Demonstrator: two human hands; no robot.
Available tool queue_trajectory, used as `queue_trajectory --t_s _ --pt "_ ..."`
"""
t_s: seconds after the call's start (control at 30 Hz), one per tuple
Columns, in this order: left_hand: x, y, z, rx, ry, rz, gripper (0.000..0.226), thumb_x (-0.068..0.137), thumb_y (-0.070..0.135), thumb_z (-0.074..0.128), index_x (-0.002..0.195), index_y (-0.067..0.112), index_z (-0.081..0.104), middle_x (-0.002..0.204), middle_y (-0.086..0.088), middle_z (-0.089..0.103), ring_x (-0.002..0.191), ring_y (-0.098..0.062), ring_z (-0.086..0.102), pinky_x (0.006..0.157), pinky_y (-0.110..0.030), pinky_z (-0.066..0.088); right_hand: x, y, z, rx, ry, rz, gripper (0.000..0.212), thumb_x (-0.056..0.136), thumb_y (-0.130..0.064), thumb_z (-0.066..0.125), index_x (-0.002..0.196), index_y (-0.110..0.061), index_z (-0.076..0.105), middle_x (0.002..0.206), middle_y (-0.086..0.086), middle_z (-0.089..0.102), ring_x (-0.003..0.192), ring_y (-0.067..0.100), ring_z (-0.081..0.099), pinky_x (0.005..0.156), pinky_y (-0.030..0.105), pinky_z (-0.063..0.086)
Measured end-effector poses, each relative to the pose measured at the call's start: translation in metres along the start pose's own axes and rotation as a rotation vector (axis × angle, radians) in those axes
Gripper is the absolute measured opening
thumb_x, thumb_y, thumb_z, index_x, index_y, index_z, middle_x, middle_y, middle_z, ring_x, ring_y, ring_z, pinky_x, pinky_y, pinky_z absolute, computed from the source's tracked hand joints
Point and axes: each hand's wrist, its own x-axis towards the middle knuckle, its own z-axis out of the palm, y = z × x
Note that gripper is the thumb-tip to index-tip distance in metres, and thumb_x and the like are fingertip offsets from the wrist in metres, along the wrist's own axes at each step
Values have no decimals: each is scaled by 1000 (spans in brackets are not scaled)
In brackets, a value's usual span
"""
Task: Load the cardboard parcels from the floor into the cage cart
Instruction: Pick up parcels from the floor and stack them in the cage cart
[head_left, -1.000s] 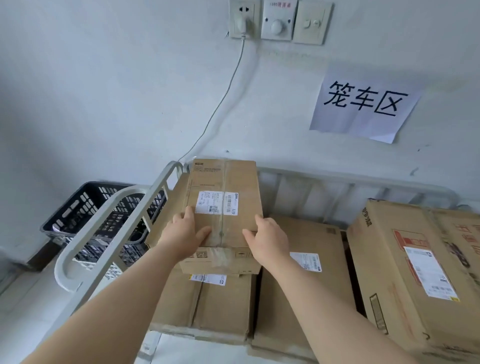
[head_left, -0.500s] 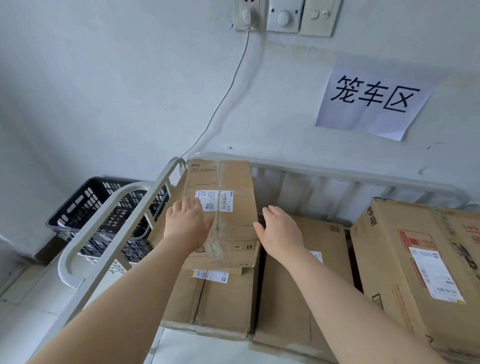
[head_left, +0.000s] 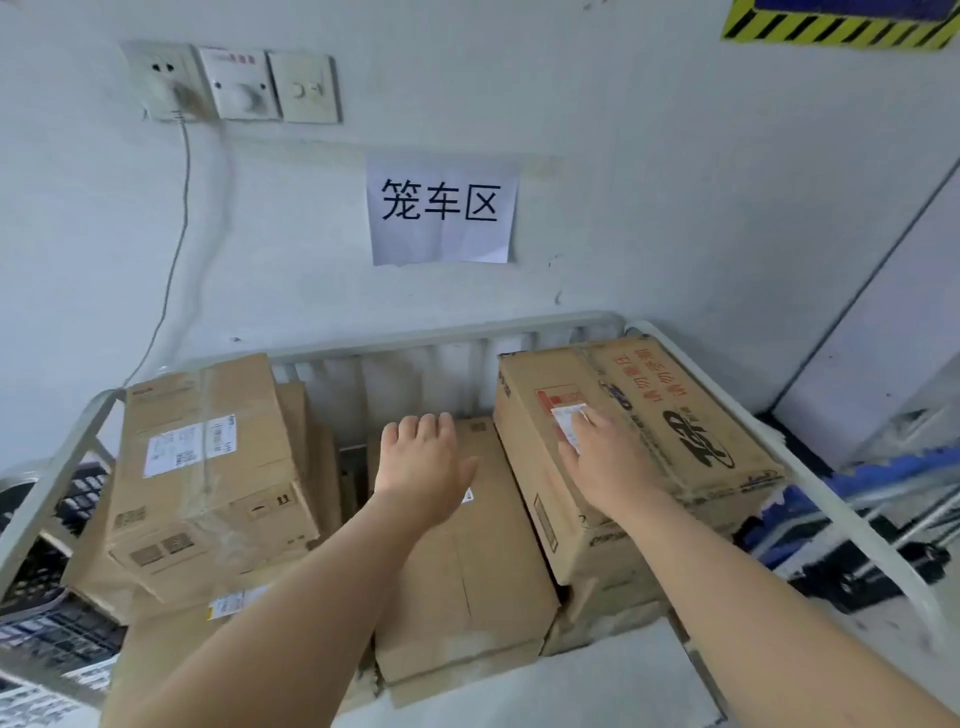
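1. Though I hold nothing, the cart (head_left: 395, 345) carries a left parcel (head_left: 208, 457), a middle parcel (head_left: 467, 571) and a right parcel (head_left: 670, 415).
2. My right hand (head_left: 608, 462) rests flat on the right parcel, fingers straight.
3. My left hand (head_left: 423, 467) is spread loose over the middle parcel.

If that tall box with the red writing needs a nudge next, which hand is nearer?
The right hand, probably: its fingers lie on the tall box, by its white label. The left hand is open over the lower middle box, apart from the tall one.
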Motion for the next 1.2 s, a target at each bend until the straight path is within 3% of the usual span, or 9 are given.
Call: queue_trajectory --t_s 0.13,0.33,0.47,0.6,0.7,0.8,0.87,1.0,1.2 --pt "25 81 13 13 -45 39 58 94 56 32 134 14 38 132 -4 47 122 -26 41 103 -38 30 -8 90 -6 -37 -35 94 50 98 -37 40 140 -10 39 146 8 41 133 25 38 107 38 36" --pt "64 180 58 27 -186 -29 66 93 60 30 140 14 33 134 -5 48 124 -26 41 102 -39 32 6 219 13 -21 -122 131 49 98 -37 40 140 -12 39 144 8 41 127 26 43 104 39 40" --pt "84 222 88 31 -296 -116 70 94 60 28 145 12 24 139 -9 44 130 -29 37 104 -44 30 22 283 35 -31 -160 110 35 95 -37 43 122 -17 51 115 7 57 102 25 52 85 36 43" --pt "97 243 117 -7 -377 -219 80 92 62 31 151 13 8 148 -13 33 131 -33 36 105 -47 31 41 326 63 -21 -244 158 32 93 -41 45 115 -18 50 110 12 55 102 28 51 87 38 45" --pt "102 251 131 -69 -423 -327 86 89 67 35 151 19 1 151 -24 15 129 -38 37 103 -47 35 53 343 78 28 -319 221 37 92 -47 45 117 -20 44 112 16 53 103 31 52 88 41 47" --pt "106 256 140 -238 -453 -491 89 88 68 37 151 28 -10 149 -26 6 127 -39 38 97 -46 42 61 356 94 120 -436 273 58 91 -53 45 139 -24 30 125 20 45 113 36 47 93 44 43" --pt "106 256 142 -324 -445 -540 90 88 67 39 150 30 -14 149 -23 7 129 -39 36 97 -46 43 64 358 101 174 -464 294 67 88 -55 49 144 -30 22 128 20 39 116 38 43 94 45 42" --pt "102 243 144 -426 -410 -593 94 86 66 45 150 30 -13 147 -19 12 130 -39 32 99 -45 41 65 337 107 193 -374 300 65 82 -57 56 136 -32 29 123 19 38 110 37 40 92 45 43" --pt "78 179 144 -457 -318 -708 104 71 76 55 149 34 1 137 -17 27 122 -36 38 97 -47 45 68 265 104 250 -311 246 61 85 -48 58 136 -24 36 131 18 33 119 35 34 98 46 39"
